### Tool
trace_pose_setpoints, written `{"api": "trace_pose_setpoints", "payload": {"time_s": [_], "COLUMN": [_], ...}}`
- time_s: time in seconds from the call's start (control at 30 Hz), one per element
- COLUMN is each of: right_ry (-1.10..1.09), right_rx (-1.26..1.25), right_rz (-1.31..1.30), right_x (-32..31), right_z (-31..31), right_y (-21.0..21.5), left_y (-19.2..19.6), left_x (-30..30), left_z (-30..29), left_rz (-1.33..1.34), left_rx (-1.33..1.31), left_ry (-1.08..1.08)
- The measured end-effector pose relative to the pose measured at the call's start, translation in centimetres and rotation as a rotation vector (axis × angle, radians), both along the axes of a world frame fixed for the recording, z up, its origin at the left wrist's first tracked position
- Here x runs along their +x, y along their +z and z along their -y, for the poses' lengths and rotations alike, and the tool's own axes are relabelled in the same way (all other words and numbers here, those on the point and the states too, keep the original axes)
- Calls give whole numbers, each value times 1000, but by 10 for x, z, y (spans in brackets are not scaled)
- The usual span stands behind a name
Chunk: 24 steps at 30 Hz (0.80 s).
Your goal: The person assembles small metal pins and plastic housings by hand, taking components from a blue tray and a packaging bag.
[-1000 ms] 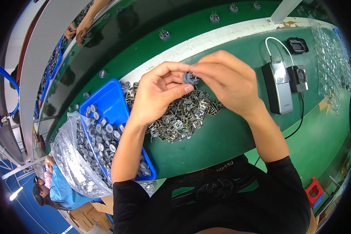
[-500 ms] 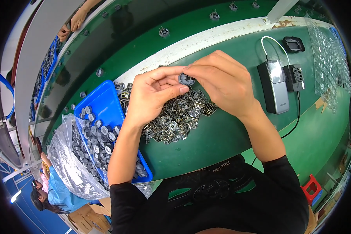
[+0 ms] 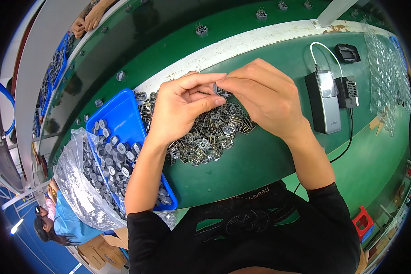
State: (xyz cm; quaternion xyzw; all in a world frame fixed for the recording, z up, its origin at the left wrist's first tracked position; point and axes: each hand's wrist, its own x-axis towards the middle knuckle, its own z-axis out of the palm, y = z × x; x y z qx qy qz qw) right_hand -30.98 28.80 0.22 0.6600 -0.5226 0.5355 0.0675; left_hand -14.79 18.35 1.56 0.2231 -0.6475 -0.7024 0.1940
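Pinching a small round grey part between them, the fingertips of the left hand and right hand meet above a heap of stamped metal brackets on the green bench. Just left sits a blue tray of round grey caps, touching a clear plastic bag.

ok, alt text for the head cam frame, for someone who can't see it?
Seen from above, a person's left hand and right hand pinch a small dark part together over a pile of metal clips on a green bench. A blue tray of round grey parts sits to the left, and a grey device to the right.
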Motion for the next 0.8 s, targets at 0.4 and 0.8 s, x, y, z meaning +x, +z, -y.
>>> {"api": "trace_pose_setpoints", "payload": {"time_s": [0.4, 0.8], "right_ry": [-79, 99], "right_rx": [-56, 838], "right_rz": [7, -58], "right_x": [13, -52], "right_z": [4, -38], "right_y": [-7, 44], "left_y": [3, 15], "left_x": [3, 0], "left_z": [-3, 27], "left_rz": [-29, 259], "left_rx": [84, -329], "left_ry": [31, 263]}}
